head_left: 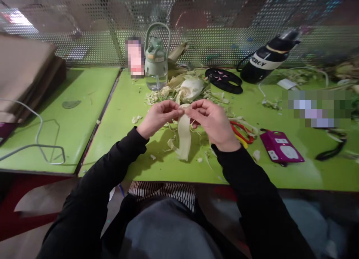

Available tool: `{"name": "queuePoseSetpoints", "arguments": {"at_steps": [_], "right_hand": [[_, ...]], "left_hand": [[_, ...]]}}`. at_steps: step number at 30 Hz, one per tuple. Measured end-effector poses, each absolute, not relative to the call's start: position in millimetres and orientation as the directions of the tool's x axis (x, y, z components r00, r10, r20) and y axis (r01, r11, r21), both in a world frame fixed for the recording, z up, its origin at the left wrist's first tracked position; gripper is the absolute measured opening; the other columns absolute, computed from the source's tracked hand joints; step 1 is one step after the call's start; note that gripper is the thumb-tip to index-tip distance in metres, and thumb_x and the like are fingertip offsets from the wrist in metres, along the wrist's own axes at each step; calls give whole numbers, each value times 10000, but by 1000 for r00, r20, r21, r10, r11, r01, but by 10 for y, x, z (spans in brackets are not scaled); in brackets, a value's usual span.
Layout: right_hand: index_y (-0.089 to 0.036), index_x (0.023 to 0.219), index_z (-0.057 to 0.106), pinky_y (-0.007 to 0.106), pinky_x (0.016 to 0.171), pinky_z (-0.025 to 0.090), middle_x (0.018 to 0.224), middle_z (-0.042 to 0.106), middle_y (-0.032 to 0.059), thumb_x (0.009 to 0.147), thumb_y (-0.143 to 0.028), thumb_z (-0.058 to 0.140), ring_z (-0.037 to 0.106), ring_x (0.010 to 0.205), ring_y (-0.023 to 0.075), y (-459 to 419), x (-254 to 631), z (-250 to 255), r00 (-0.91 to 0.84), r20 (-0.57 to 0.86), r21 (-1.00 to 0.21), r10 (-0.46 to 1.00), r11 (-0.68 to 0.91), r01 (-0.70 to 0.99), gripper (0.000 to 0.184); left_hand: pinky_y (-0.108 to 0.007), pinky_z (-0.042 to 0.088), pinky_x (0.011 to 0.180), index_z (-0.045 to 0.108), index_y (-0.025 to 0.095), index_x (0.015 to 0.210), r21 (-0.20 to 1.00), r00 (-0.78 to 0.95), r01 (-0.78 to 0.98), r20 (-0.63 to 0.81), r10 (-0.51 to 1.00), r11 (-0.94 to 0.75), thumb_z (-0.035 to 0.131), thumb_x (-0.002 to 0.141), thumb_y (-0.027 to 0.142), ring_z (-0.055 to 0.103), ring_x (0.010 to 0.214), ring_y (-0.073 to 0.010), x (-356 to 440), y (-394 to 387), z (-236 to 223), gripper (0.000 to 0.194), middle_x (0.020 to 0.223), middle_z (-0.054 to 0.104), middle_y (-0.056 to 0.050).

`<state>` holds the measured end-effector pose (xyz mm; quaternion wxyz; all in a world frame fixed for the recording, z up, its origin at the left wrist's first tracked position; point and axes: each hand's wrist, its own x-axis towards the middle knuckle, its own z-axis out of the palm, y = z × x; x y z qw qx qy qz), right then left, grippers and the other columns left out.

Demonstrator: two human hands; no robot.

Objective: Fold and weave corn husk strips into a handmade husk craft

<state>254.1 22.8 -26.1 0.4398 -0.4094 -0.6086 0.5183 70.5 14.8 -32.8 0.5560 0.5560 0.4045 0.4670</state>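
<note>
Both hands meet over the green table point(112, 154), pinching the upper end of a pale corn husk strip point(184, 139). The strip hangs down from the fingers, and a thinner shred curls out to its left. My left hand point(159, 117) has thumb and forefinger closed on the husk. From the other side, my right hand point(214, 122) grips it the same way, fingers pressed together. Right behind the fingertips lies a whitish bundle of husk leaves point(192, 89) on a heap of husk scraps point(157, 96). Red-and-yellow handled scissors point(242, 132) lie beside my right hand, partly hidden by it.
A pale green water bottle point(156, 64) stands behind the heap. A black bottle point(263, 59) leans against the mesh screen point(213, 34). To the right are a black pouch-like item point(223, 80) and a purple power strip point(282, 147). Cardboard point(25, 72) is stacked at left.
</note>
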Motion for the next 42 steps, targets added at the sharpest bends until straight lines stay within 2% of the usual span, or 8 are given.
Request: {"name": "queuePoseSetpoints", "arguments": {"at_steps": [4, 10, 23, 26, 29, 32, 36, 42], "right_hand": [[-209, 860, 675, 204, 472, 474, 694, 657, -32, 667, -512, 883, 589, 575, 92, 272, 2564, -277, -336, 100, -995, 937, 92, -39, 416], [-203, 835, 715, 187, 459, 473, 676, 665, -15, 804, -473, 786, 612, 595, 99, 275, 2580, -332, -206, 232, -954, 951, 264, 145, 280], [-208, 804, 687, 219, 479, 447, 653, 657, -18, 825, -485, 775, 585, 560, 104, 239, 2563, -377, -125, 355, -883, 927, 376, 282, 291], [-211, 802, 685, 207, 469, 440, 648, 644, -25, 800, -474, 799, 573, 554, 94, 268, 2633, -327, -118, 299, -924, 947, 318, 211, 287], [-232, 800, 675, 188, 433, 401, 671, 622, -46, 719, -459, 861, 520, 528, 70, 358, 2817, -190, -146, 217, -975, 965, 221, 10, 304], [-230, 690, 606, 175, 360, 259, 525, 470, -95, 647, -479, 889, 323, 404, 30, 488, 3012, -97, -203, 122, -977, 972, 83, -195, 380], [-199, 750, 655, 183, 428, 383, 641, 627, -45, 612, -329, 907, 504, 495, 51, 541, 2991, -191, -149, 32, -999, 988, 34, 10, 315], [-219, 762, 582, 192, 410, 349, 546, 571, -72, 770, -396, 804, 465, 447, 59, 336, 2552, -347, -153, 186, -973, 971, 204, 109, 284]], "left_hand": [[-178, 437, 580, 630, 133, 805, 987, 223, -154, -16, 975, 51, 765, 829, 266, 520, 564, -29, 684, 168, -328, 191, 709, 633, 31], [-161, 448, 580, 634, 138, 819, 983, 198, -182, 4, 980, 32, 699, 899, 258, 550, 570, -30, 711, 140, -332, 158, 693, 631, 34], [-159, 496, 582, 590, 134, 770, 982, 143, -187, -5, 990, 32, 650, 929, 168, 563, 557, -30, 747, 113, -300, 173, 669, 621, 40], [-161, 515, 593, 564, 138, 761, 973, 82, -227, -25, 996, 43, 599, 953, 117, 560, 547, -24, 710, 123, -245, 196, 669, 610, 48], [-153, 507, 565, 547, 147, 767, 970, -13, -238, -56, 998, 52, 585, 968, 127, 535, 506, -15, 653, 145, -172, 206, 667, 599, 55], [-137, 482, 525, 534, 159, 793, 966, -62, -251, -82, 995, 64, 600, 974, 176, 519, 473, -10, 602, 140, -80, 193, 664, 598, 61], [-127, 417, 451, 526, 173, 847, 959, -17, -276, -68, 998, 61, 570, 998, 233, 530, 459, -24, 611, 68, -2, 167, 662, 620, 52], [-144, 381, 466, 577, 157, 798, 988, 48, -144, 63, 997, -55, 655, 942, 216, 463, 494, -21, 834, -34, -175, 174, 684, 593, 49]]}}
